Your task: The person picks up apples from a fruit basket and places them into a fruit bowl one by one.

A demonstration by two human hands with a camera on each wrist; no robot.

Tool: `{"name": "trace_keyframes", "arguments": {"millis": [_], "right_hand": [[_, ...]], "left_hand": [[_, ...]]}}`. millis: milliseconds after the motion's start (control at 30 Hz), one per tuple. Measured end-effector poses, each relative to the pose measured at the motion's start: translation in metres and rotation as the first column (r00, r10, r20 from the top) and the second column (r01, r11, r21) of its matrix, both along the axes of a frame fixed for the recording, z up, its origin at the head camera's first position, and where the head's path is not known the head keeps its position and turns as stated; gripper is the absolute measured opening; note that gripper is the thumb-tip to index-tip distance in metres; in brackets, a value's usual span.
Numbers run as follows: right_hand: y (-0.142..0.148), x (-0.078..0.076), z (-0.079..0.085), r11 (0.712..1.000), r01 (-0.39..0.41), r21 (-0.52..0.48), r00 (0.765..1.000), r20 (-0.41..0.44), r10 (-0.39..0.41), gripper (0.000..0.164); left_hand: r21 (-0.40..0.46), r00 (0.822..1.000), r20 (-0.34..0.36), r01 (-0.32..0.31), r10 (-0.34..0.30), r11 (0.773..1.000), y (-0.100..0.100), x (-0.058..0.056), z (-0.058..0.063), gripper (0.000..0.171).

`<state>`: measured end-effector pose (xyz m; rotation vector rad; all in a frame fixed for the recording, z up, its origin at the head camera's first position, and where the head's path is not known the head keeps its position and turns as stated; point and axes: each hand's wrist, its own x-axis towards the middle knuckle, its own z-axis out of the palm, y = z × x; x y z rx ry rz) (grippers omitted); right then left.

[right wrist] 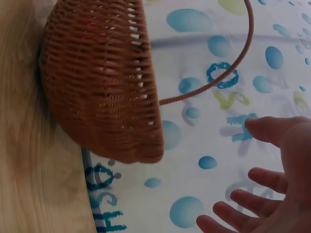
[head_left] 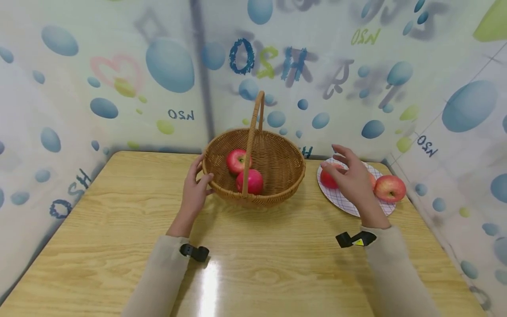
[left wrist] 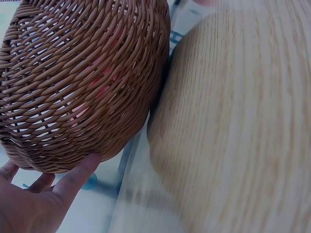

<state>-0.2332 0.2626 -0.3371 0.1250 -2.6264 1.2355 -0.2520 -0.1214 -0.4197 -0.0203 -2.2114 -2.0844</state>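
A brown wicker basket (head_left: 277, 149) with a tall arched handle stands at the back middle of the table. Two red apples lie inside it, one apple (head_left: 236, 161) behind the other apple (head_left: 253, 182). My left hand (head_left: 195, 187) holds the basket's left side, thumb toward the front; in the left wrist view its fingertips (left wrist: 86, 165) meet the weave. Over a checked plate (head_left: 332, 197) on the right hovers my right hand (head_left: 354, 180), fingers apart and holding nothing. Red apples sit on that plate: one apple (head_left: 328, 177) left of the hand, another apple (head_left: 390, 188) right, one partly hidden behind it.
The light wooden table (head_left: 269, 255) reaches back to a patterned wall covering (head_left: 222, 101) with blue spots and lettering. Similar covering rises along the left and right sides. The basket's handle (right wrist: 209, 87) arches up between the two hands.
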Motion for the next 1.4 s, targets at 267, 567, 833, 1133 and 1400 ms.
{"name": "trace_keyframes", "arguments": {"millis": [267,567,833,1133,1400], "right_hand": [[-0.025,-0.010,0.004,0.995,-0.099,0.002,0.995,-0.017,0.099,0.063],[-0.060,-0.024,0.008,0.982,-0.186,-0.026,0.982,0.007,0.187,0.064],[-0.084,-0.033,0.008,0.969,-0.248,0.003,0.968,0.032,0.247,0.064],[-0.106,-0.044,-0.005,0.950,-0.304,0.069,0.951,0.087,0.298,0.066],[-0.115,-0.047,-0.012,0.935,-0.335,0.115,0.937,0.147,0.317,0.070]], "left_hand": [[0.008,1.000,-0.001,0.006,-0.006,1.000,0.000,0.001,0.002,0.060],[0.025,1.000,0.000,0.013,-0.013,1.000,0.000,0.002,0.002,0.061],[0.021,1.000,-0.008,0.009,-0.009,1.000,0.000,0.001,0.000,0.060],[0.018,1.000,-0.012,0.005,-0.005,1.000,0.001,0.001,0.001,0.060],[0.036,1.000,-0.009,0.012,-0.012,0.999,0.001,0.001,0.001,0.060]]}}
